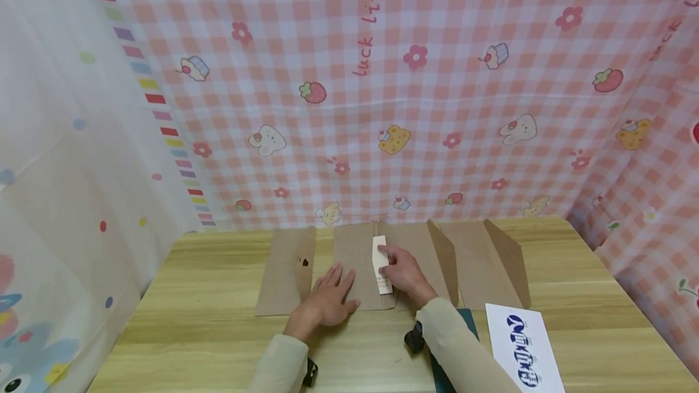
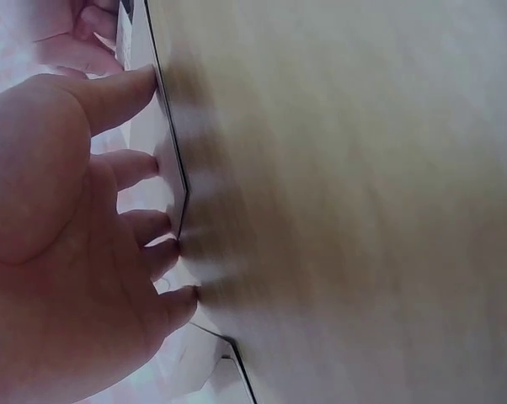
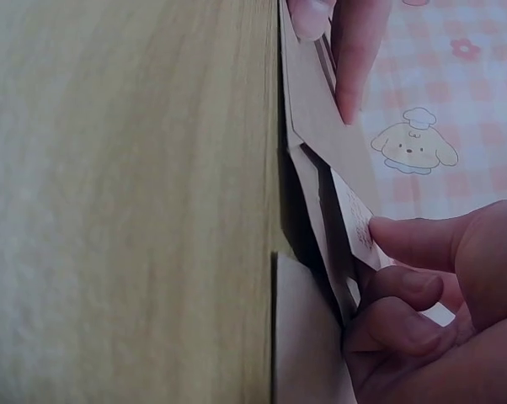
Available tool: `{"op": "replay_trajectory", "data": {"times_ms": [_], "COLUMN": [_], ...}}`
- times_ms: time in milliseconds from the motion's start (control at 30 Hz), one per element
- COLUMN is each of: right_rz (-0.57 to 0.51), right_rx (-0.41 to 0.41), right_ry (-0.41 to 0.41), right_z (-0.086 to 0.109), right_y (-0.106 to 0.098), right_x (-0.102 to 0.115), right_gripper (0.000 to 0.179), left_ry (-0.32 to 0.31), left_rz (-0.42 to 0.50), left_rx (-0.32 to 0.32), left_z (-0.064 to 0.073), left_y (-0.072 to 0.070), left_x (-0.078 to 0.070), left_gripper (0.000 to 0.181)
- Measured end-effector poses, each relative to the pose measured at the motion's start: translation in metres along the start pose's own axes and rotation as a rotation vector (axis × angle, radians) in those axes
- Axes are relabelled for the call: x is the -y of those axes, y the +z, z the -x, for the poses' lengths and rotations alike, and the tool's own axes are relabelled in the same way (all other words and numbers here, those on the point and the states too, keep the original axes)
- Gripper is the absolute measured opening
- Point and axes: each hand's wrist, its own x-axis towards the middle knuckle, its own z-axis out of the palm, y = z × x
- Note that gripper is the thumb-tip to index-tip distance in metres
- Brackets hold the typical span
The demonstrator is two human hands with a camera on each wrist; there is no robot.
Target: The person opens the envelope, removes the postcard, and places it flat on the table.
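Several brown kraft paper envelopes lie in a row across the table. On the second envelope from the left [image 1: 352,244], my left hand [image 1: 326,303] rests with fingers spread and straight. My right hand [image 1: 406,273] pinches a narrow white card [image 1: 382,265] with small print, held along that envelope's right side by the flap. In the right wrist view the thumb lies on the printed face of the card [image 3: 353,215], while the other fingers curl beneath it by the raised flap. The left wrist view shows the left fingertips [image 2: 182,305] near the paper edge.
The leftmost envelope [image 1: 278,272] carries a dark mark. Further right lie two more envelopes, one with its flap [image 1: 505,259] opened out. A white sheet with blue print [image 1: 546,344] and a dark green flat item [image 1: 468,320] lie near the right forearm. Patterned cloth [image 1: 349,108] hangs behind the table.
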Motion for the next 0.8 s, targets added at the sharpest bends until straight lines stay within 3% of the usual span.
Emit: {"op": "replay_trajectory", "data": {"times_ms": [300,800], "right_rz": [0.030,0.038], "right_rx": [-0.015,-0.033], "right_ry": [-0.036,-0.024], "right_z": [-0.0005,0.0006], "right_y": [0.0006,0.0016], "right_x": [-0.0018,0.0017], "right_gripper": [0.054,0.053], "left_ry": [0.006,0.002], "left_rz": [0.001,-0.038], "left_rx": [-0.012,-0.018], "left_z": [0.0001,-0.0004], "left_y": [0.0006,0.0017], "left_x": [0.0001,0.0004], "left_gripper": [0.068,0.068]}}
